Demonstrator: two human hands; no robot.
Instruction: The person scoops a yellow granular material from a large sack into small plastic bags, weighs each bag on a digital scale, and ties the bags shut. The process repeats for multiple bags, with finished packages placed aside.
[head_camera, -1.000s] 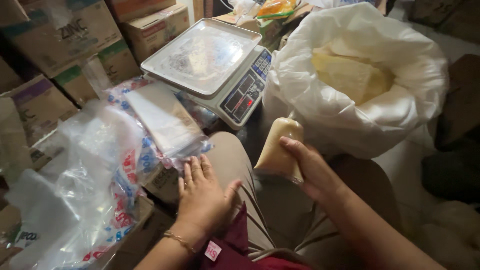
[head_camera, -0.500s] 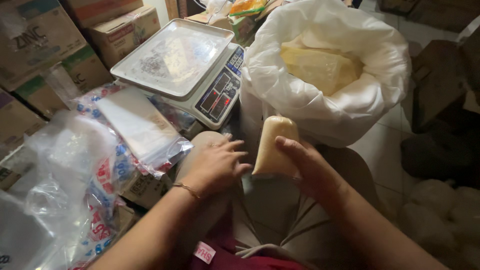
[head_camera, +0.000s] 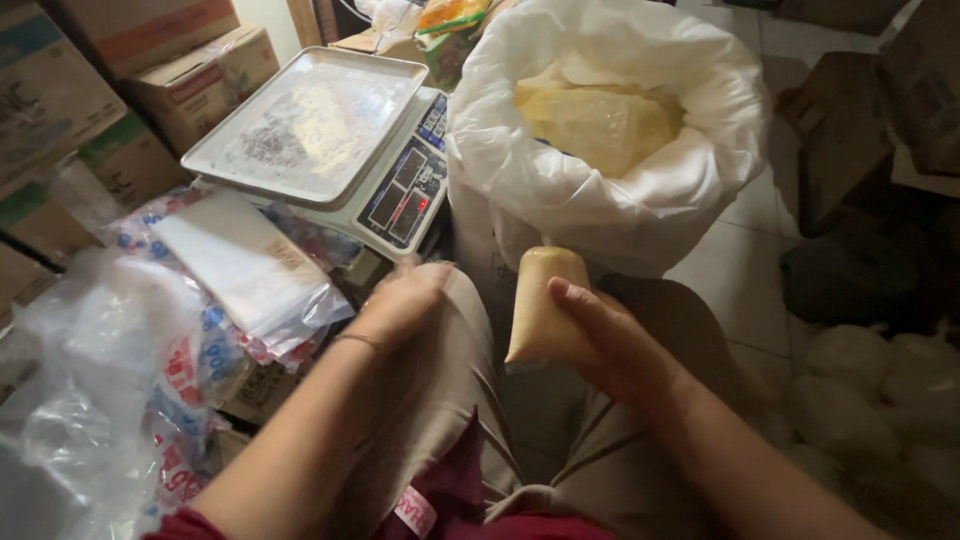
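Fingers of the right hand (head_camera: 620, 350) are wrapped around a small clear plastic pouch packed with pale yellow powder (head_camera: 545, 305), clasping it upright above the person's lap, between the knees. The pouch's rounded top points toward the large white plastic sack (head_camera: 560, 190) just beyond it. The left hand (head_camera: 405, 300) rests on the left knee, beside the pouch but apart from it; it appears empty with fingers loosely curled, though the palm is turned away and the view is dim. The sack stands open, rim rolled down, holding a mass of the same yellow powder (head_camera: 600, 120). Left of the sack sits a digital weighing scale with a flat metal tray (head_camera: 310, 125). In front of the scale lies a stack of flat clear plastic bags (head_camera: 240, 265) on printed wrapping. Cardboard boxes (head_camera: 130, 80) are stacked behind.
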